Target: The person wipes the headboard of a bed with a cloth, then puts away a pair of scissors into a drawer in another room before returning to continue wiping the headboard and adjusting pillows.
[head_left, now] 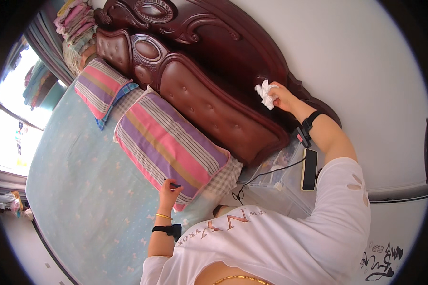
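1. The right hand (284, 96) reaches out to the dark carved headboard (252, 52); its fingers are pinched firmly around a crumpled white tissue (265, 94).
2. The tissue sticks out past the fingertips, in front of the headboard's right part; whether it touches the wood cannot be told.
3. The left hand (167, 188) has its thumb and fingers closed on a small dark object (175, 185), too small to identify.
4. That hand is over the lower edge of the nearer striped pillow (173, 142); contact with the fabric is unclear.
5. A second striped pillow (101, 88) lies farther off on the pale blue bedsheet (81, 190).
6. Below the right forearm, a phone (309, 170) with a dark screen is near a clear plastic storage unit (290, 187), a black cable (271, 174) running beside it.
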`<state>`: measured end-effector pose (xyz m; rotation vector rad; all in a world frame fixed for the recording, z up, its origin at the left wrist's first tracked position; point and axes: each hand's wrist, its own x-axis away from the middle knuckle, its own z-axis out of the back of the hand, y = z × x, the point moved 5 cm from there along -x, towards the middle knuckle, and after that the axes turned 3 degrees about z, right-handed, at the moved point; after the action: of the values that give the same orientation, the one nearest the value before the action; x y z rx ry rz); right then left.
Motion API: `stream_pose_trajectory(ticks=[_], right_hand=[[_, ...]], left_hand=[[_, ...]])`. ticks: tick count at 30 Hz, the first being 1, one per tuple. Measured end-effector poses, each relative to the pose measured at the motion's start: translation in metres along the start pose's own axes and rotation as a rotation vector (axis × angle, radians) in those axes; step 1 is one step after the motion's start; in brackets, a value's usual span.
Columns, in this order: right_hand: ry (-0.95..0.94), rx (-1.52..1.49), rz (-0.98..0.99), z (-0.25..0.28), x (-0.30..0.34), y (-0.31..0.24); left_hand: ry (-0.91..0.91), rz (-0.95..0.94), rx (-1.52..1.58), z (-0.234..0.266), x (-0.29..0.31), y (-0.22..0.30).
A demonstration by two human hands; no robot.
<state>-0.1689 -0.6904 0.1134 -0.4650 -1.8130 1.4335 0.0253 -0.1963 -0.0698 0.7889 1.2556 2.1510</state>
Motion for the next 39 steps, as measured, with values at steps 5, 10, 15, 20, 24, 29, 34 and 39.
stream_pose_trajectory(ticks=[5, 10, 15, 20, 24, 29, 34, 39], right_hand=[[-0.141, -0.160, -0.048, -0.025, 0.006, 0.016], [-0.137, -0.119, -0.159, -0.040, -0.004, 0.046], [0.113, 0.013, -0.493, -0.017, -0.018, 0.124], [0.237, 0.024, -0.359, -0.028, -0.030, 0.111], [0.342, 0.109, -0.309, -0.028, -0.033, 0.112], [0.216, -0.049, -0.425, 0.019, -0.052, 0.144], [-0.061, -0.153, -0.340, -0.048, -0.029, 0.084], [-0.108, -0.344, 0.052, -0.118, 0.059, -0.034]], left_hand=[[-0.007, -0.038, -0.051, -0.002, 0.017, -0.009], [0.028, 0.026, -0.038, 0.013, 0.039, -0.034], [0.080, 0.119, -0.036, 0.023, 0.054, -0.058], [0.092, 0.165, -0.034, 0.025, 0.063, -0.064], [0.123, 0.176, -0.041, 0.026, 0.067, -0.058], [0.059, 0.135, 0.005, 0.022, 0.056, -0.027], [-0.041, -0.052, 0.090, 0.031, 0.040, 0.004], [-0.239, -0.168, 0.365, 0.029, 0.028, 0.090]])
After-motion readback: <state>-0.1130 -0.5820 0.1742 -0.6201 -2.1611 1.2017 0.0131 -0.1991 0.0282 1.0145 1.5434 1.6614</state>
